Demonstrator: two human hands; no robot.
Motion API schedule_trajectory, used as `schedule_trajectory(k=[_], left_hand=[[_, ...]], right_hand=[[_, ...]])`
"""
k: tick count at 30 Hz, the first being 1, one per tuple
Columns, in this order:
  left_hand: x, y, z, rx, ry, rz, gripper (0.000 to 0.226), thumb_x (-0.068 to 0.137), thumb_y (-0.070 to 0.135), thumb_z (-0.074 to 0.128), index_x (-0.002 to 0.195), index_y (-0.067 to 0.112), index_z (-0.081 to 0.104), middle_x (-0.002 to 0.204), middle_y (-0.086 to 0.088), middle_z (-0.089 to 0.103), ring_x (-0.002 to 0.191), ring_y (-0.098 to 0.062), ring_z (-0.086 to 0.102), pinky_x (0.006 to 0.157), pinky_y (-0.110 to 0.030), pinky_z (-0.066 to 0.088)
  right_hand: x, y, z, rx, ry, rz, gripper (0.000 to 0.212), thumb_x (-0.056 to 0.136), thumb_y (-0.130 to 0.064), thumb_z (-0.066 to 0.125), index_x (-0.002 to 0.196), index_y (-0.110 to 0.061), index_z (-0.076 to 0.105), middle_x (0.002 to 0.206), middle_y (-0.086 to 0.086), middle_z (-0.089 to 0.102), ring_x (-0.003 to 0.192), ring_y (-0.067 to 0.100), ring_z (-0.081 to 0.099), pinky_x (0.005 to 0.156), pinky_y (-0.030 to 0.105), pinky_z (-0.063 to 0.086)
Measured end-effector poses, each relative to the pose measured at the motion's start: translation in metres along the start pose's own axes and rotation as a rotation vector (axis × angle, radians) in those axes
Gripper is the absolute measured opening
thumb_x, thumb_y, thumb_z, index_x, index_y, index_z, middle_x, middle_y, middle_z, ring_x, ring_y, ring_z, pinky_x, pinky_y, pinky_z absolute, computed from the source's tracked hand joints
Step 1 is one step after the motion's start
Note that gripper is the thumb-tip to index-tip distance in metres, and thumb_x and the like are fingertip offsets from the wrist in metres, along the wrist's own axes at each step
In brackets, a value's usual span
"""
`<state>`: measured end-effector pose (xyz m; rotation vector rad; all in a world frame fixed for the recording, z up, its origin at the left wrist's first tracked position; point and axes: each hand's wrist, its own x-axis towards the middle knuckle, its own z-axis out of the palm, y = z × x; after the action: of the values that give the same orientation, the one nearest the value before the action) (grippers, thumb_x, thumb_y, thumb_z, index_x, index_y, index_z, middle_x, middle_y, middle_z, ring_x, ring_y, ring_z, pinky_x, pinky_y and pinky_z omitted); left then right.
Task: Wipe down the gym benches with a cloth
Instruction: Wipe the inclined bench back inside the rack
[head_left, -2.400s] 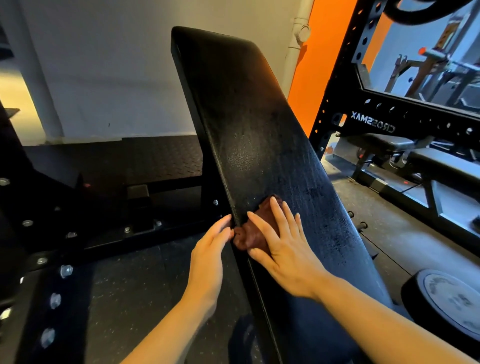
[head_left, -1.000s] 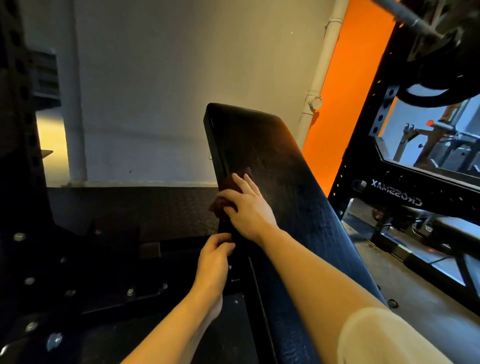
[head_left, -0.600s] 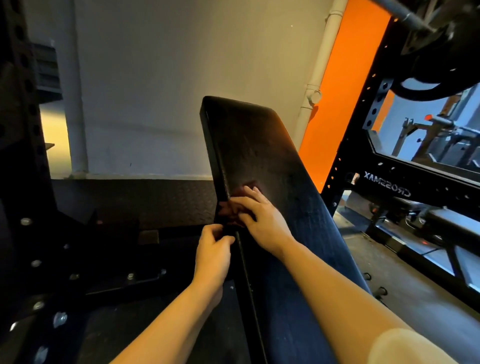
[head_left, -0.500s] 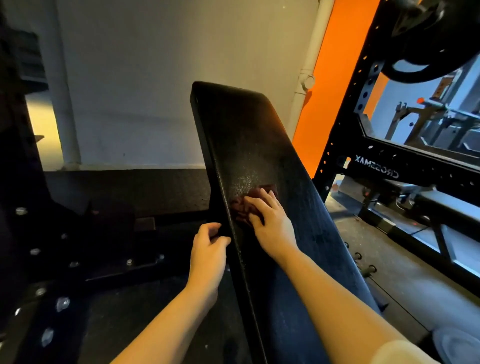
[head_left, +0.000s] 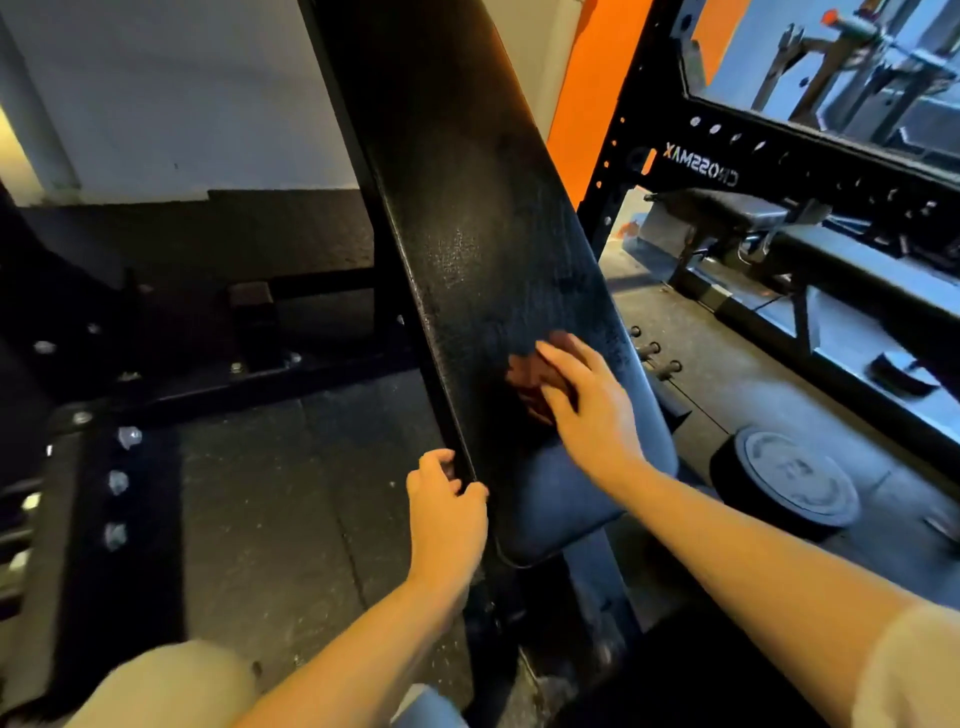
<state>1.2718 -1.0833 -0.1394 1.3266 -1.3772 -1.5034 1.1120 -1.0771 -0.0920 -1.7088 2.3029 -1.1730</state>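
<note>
A black padded incline bench back (head_left: 478, 218) slopes up through the middle of the head view. A small reddish-brown cloth (head_left: 527, 376) lies on its lower part. My right hand (head_left: 589, 410) presses the cloth flat against the pad, fingers fairly straight, covering most of it. My left hand (head_left: 447, 512) grips the pad's left edge near its bottom, fingers curled round the rim.
A black rack upright and crossbeam (head_left: 696, 166) stands at the right with a mirror behind. A second bench (head_left: 852, 270) shows there. A weight plate (head_left: 795, 478) lies on the floor at the right. Bolted black frame parts (head_left: 104, 467) sit at the left on rubber flooring.
My right hand has slid the cloth down the pad, from near the top to the lower part. My left hand has followed down the left edge. The camera has tilted downward.
</note>
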Motion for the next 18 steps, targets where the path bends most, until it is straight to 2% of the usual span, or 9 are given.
schedule_trajectory(k=[3,5,8,11,13,15,16,18], left_hand=[[-0.011,-0.021,-0.005,-0.038,-0.017,-0.07,0.04,0.087,-0.002,0.054,0.124,0.013,0.048,0.123,-0.007,0.048,0.109,-0.022,0.052,0.082,-0.034,0.045],[-0.015,-0.029,-0.01,-0.054,-0.022,-0.129,0.036,0.088,-0.002,0.052,0.12,0.015,0.051,0.119,-0.007,0.051,0.112,-0.026,0.053,0.087,-0.044,0.047],[-0.022,-0.031,-0.017,-0.094,-0.006,-0.151,0.024,0.092,0.001,0.049,0.098,0.022,0.059,0.105,-0.007,0.059,0.1,-0.023,0.059,0.079,-0.039,0.046],[-0.037,-0.032,-0.019,-0.096,-0.056,-0.103,0.021,0.096,0.012,0.05,0.09,0.026,0.066,0.102,-0.007,0.067,0.092,-0.022,0.064,0.076,-0.036,0.049],[-0.053,-0.03,-0.016,-0.122,-0.144,-0.09,0.018,0.099,0.02,0.049,0.1,0.026,0.066,0.103,-0.004,0.068,0.095,-0.023,0.066,0.081,-0.039,0.054],[-0.069,-0.025,-0.011,-0.224,-0.193,-0.125,0.017,0.099,0.022,0.051,0.111,0.027,0.061,0.104,-0.002,0.067,0.095,-0.022,0.066,0.082,-0.04,0.057],[-0.076,-0.025,-0.011,-0.28,-0.16,-0.133,0.018,0.098,0.019,0.052,0.113,0.027,0.059,0.103,0.0,0.066,0.094,-0.02,0.065,0.08,-0.037,0.057],[-0.077,-0.027,-0.021,-0.291,0.004,-0.043,0.021,0.096,0.009,0.053,0.11,0.024,0.057,0.097,0.004,0.063,0.091,-0.016,0.062,0.077,-0.028,0.053]], right_hand=[[0.01,0.003,0.013,-0.172,-0.152,-0.052,0.043,0.092,-0.014,0.06,0.135,-0.021,0.056,0.15,0.004,0.039,0.135,0.025,0.039,0.109,0.03,0.03],[-0.021,0.006,0.016,-0.313,-0.202,-0.076,0.044,0.09,-0.014,0.062,0.134,-0.02,0.057,0.147,0.005,0.042,0.129,0.029,0.04,0.106,0.035,0.034],[-0.079,0.01,0.008,-0.329,-0.331,-0.155,0.044,0.084,-0.008,0.067,0.126,-0.018,0.064,0.138,0.006,0.052,0.117,0.032,0.047,0.101,0.043,0.043],[-0.108,0.009,0.0,-0.179,-0.462,-0.147,0.042,0.078,-0.002,0.066,0.116,-0.019,0.07,0.128,0.002,0.06,0.111,0.027,0.053,0.101,0.039,0.042],[-0.119,-0.002,0.0,0.007,-0.443,-0.106,0.046,0.075,-0.002,0.068,0.118,-0.019,0.068,0.118,0.002,0.064,0.107,0.021,0.059,0.098,0.035,0.046],[-0.125,-0.019,0.0,0.155,-0.469,-0.038,0.056,0.074,-0.004,0.073,0.125,-0.021,0.057,0.114,0.0,0.064,0.103,0.013,0.061,0.092,0.031,0.05],[-0.125,-0.027,0.001,0.219,-0.538,-0.008,0.061,0.073,-0.005,0.076,0.126,-0.021,0.052,0.114,-0.001,0.064,0.103,0.011,0.062,0.091,0.03,0.051],[-0.116,-0.039,-0.004,0.308,-0.691,0.048,0.067,0.073,-0.006,0.08,0.131,-0.019,0.049,0.121,0.001,0.063,0.11,0.011,0.061,0.094,0.029,0.051]])
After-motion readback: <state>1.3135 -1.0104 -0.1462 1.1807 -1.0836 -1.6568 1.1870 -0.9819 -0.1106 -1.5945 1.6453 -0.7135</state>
